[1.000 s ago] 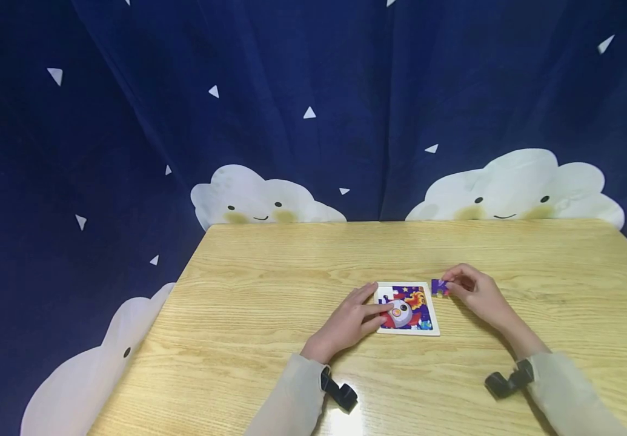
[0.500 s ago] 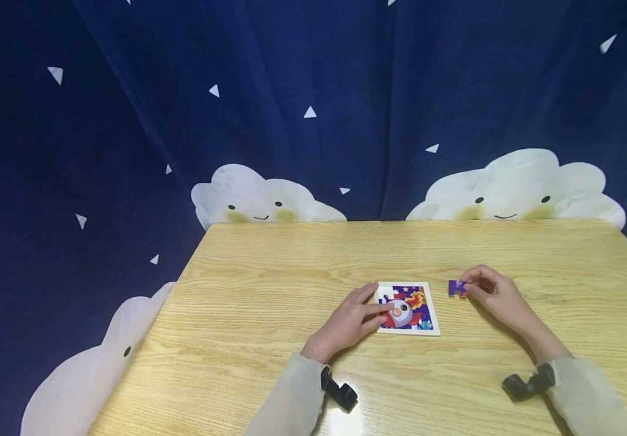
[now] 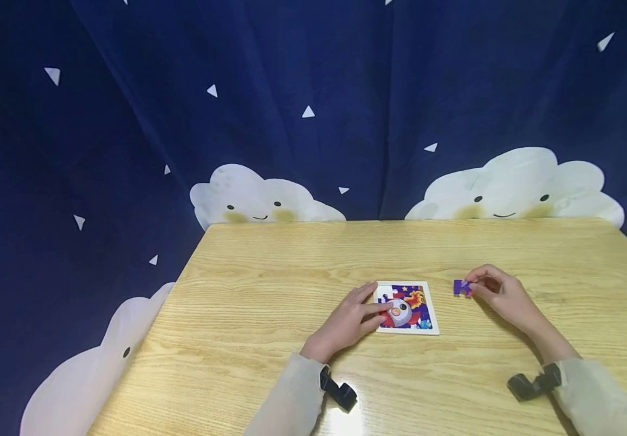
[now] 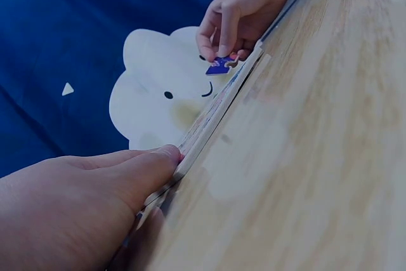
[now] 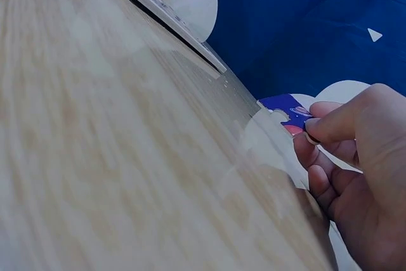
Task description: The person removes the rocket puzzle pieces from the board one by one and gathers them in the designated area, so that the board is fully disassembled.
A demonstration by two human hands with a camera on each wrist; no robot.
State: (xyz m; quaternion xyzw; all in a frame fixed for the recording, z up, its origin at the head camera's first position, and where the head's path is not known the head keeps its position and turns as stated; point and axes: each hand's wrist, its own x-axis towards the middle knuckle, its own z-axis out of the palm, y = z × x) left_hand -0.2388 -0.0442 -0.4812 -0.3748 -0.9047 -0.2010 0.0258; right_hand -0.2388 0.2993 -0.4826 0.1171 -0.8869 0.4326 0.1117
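Note:
My right hand [image 3: 501, 297] pinches a purple jigsaw piece [image 3: 461, 287] between thumb and fingers, to the right of the puzzle. The right wrist view shows a ringed planet and a bit of red printed on the piece [image 5: 285, 111]. A white-framed tray puzzle [image 3: 427, 303] lies flat on the table, with a rocket picture in it. At its upper left a white gap [image 3: 385, 291] shows bare backing. My left hand [image 3: 346, 321] rests on the puzzle's left side, its fingers fairly straight, some reaching over the picture.
The wooden table [image 3: 269, 272] spreads out around both hands. Behind it hangs a dark blue curtain [image 3: 291, 72] with white triangles and smiling clouds. Black wrist straps [image 3: 337, 390] sit over the pale sleeves.
My right hand has moved to the right with the jigsaw piece, away from the puzzle frame. The left hand has stayed in place on the puzzle.

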